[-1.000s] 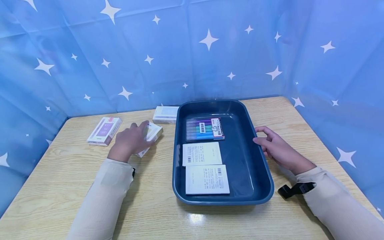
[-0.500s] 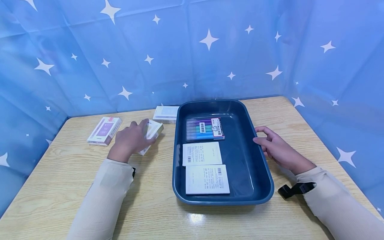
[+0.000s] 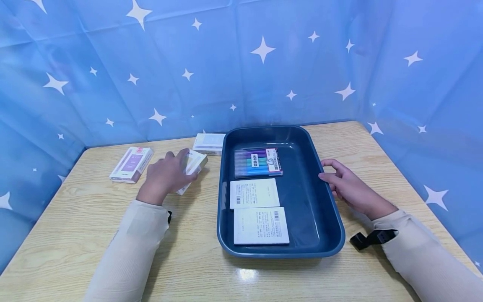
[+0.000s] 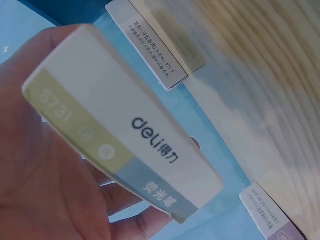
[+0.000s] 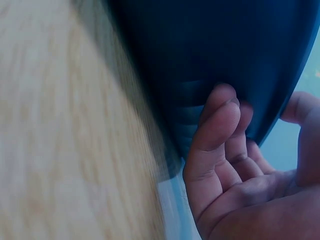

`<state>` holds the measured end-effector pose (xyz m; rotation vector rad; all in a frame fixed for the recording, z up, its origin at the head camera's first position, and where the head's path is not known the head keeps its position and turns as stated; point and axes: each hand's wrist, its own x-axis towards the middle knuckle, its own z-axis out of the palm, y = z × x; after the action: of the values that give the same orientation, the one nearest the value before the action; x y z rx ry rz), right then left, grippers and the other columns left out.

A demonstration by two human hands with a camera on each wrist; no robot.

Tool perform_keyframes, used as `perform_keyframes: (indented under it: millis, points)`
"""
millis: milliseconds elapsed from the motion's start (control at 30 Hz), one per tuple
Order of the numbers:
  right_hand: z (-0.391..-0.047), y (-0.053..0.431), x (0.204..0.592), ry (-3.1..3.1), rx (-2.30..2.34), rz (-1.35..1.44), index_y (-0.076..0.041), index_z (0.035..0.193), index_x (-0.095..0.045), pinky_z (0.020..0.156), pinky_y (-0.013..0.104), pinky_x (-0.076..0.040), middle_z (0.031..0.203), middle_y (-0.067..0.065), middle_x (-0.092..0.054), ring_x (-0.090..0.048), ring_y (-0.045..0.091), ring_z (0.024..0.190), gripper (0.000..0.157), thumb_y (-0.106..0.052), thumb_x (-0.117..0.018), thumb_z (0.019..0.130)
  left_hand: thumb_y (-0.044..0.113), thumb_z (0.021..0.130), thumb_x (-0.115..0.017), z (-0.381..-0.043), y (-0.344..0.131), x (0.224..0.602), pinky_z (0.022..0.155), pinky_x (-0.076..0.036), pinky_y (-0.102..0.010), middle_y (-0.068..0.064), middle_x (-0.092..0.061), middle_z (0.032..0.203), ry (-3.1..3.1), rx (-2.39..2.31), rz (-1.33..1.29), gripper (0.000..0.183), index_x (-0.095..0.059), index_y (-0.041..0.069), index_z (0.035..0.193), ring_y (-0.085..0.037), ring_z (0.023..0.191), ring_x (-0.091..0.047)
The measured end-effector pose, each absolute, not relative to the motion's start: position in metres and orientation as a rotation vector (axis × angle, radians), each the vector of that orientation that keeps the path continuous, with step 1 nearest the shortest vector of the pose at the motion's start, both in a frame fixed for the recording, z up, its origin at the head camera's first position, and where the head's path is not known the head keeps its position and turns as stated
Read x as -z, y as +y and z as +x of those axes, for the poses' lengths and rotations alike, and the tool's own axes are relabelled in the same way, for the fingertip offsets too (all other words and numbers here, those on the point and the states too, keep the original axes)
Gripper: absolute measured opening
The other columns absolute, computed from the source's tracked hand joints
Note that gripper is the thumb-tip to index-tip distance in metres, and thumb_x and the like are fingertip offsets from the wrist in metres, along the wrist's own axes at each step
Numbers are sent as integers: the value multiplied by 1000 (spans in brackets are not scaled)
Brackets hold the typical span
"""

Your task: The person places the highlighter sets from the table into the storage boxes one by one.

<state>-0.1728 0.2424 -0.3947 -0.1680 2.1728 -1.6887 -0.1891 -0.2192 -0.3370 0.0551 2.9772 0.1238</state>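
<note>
My left hand [image 3: 162, 176] grips a white highlighter box [image 3: 194, 162] by its sides, left of the dark blue tray [image 3: 313, 201]. The left wrist view shows the end of this highlighter box [image 4: 145, 135], marked "deli", with yellow-green and blue-grey bands. My right hand [image 3: 349, 186] holds the tray's right rim. In the right wrist view its fingers [image 5: 215, 125] bend against the outer wall, with the thumb at the rim. Inside the tray lie a clear pack of coloured pens [image 3: 258, 163] and two white printed packs, a farther one [image 3: 254, 193] and a nearer one [image 3: 260, 226].
A white and purple box [image 3: 131, 164] lies on the wooden table [image 3: 196, 260] at the far left. Another white box [image 3: 209, 144] sits behind, close against the tray's left side. A blue star-patterned curtain [image 3: 222, 54] hangs along the back and sides.
The highlighter box in my left hand has shifted slightly to the right and tipped a little. My right hand, the tray and its contents have stayed in place.
</note>
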Motion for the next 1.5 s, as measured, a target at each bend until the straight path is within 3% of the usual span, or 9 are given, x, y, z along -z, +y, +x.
perform_keyframes:
  millis: [467,1133,1500]
  points:
    - [-172,242,395,2202,1663,-154,-23,132,-38,60,25,-49,81,-4,-63,-59,11,64,33,-38,-49,105,54,88,-64,-188,-214,337,70,-48,-49,-28,-52,132,2999,-134,78,86,-29,18,157,-40,98,-59]
    - [-172,242,395,2167,1697,-175,-23,131,-38,62,25,-53,83,-4,-67,-65,12,67,30,-35,-49,106,55,87,-66,-180,-201,326,66,-47,-46,-25,-53,131,3041,-160,115,85,-30,23,157,-36,95,-59]
    - [-173,242,395,2174,1696,-177,-23,130,-39,60,25,-51,81,-5,-66,-62,11,65,29,-35,-49,106,55,86,-67,-178,-198,325,71,-49,-50,-24,-52,134,3060,-166,128,85,-31,24,157,-36,98,-59]
